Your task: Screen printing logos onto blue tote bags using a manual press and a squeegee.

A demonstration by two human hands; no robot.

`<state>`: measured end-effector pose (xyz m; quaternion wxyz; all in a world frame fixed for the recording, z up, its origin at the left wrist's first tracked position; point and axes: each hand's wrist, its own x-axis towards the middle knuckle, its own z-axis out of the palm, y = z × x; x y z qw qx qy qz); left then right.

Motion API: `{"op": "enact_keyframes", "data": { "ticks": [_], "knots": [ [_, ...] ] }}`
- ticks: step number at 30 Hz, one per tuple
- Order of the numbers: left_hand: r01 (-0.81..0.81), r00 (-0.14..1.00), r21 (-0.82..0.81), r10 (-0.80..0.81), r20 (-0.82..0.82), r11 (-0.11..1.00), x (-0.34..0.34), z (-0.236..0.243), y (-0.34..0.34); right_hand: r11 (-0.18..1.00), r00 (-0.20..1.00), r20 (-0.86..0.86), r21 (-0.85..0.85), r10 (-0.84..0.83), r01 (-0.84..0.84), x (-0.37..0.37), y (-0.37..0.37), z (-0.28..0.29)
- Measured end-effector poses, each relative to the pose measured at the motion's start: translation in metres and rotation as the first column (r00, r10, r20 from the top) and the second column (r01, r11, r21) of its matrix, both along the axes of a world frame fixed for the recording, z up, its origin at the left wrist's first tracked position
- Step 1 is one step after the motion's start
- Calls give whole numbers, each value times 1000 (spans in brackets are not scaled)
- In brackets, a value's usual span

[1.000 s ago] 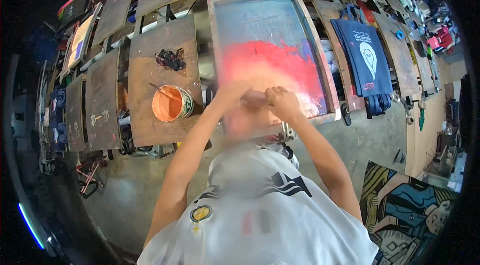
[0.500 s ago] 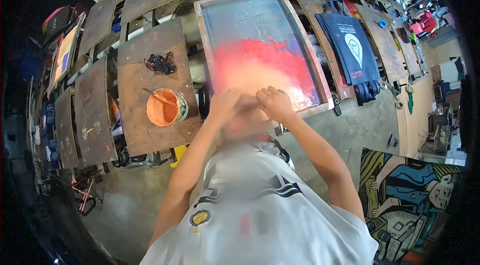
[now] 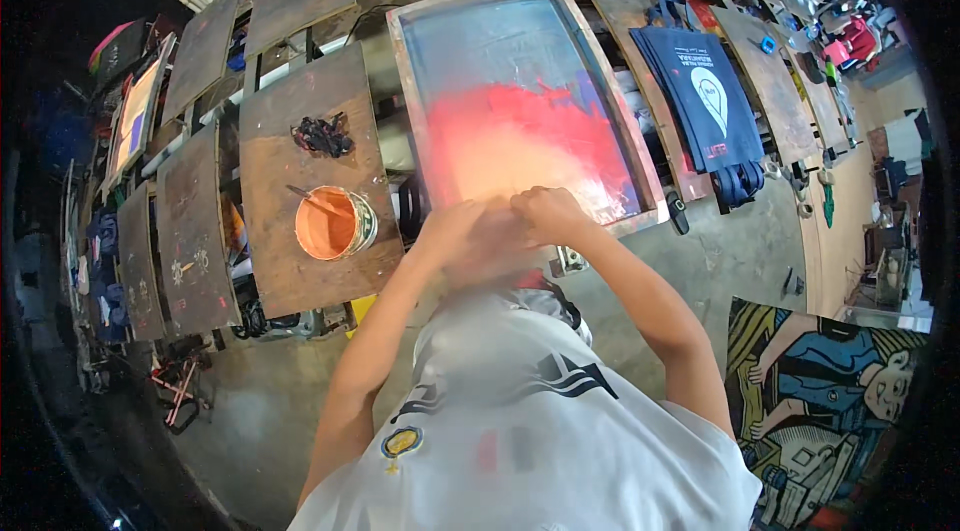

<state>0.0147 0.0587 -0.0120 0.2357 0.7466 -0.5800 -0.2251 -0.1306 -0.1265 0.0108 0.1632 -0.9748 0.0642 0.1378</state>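
Observation:
A wooden-framed printing screen (image 3: pixel 520 146) lies in front of me, its mesh smeared with red and orange ink across the near half. My left hand (image 3: pixel 450 234) and my right hand (image 3: pixel 553 217) are side by side at the screen's near end. Both have their fingers curled in, as if round one thing between them. That thing is lost in a blurred patch, so its kind cannot be made out. To the left, a tub of orange ink (image 3: pixel 328 224) with a stick leaning in it stands on a brown board, apart from my hands.
A dark crumpled clump (image 3: pixel 322 135) lies on the board (image 3: pixel 285 96) behind the tub. Right of the screen, navy printed tote bags (image 3: pixel 700 96) are stacked on another board. More boards stand in rows beyond. A painted picture (image 3: pixel 825 401) is at the lower right.
Both hands have drawn slightly nearer to my body at the screen's near end, fingers still curled. The tub, clump and bags have not been moved.

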Motion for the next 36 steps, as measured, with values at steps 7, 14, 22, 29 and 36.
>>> {"op": "enact_keyframes", "data": {
  "ticks": [7, 14, 22, 29, 36],
  "knots": [
    [105, 994, -87, -101, 49, 991, 40, -14, -28, 986, 978, 129, 36, -166, 162, -2, -8, -36],
    [218, 959, -64, -201, 197, 974, 65, 3, -60, 951, 882, 384, -29, -273, 307, -1, -1, -42],
    [109, 984, -84, -119, -131, 991, 19, 15, -29, 997, 977, 209, -54, -49, 62, 1, -35, -13],
    [-71, 997, -10, 71, 18, 997, -8, 13, 0, 995, 983, 174, -89, 65, -50, -3, -12, -26],
    [66, 971, -156, -27, 239, 986, 25, -12, -1, 973, 932, 315, -86, -178, 215, -10, 29, -21]
  ]
}}
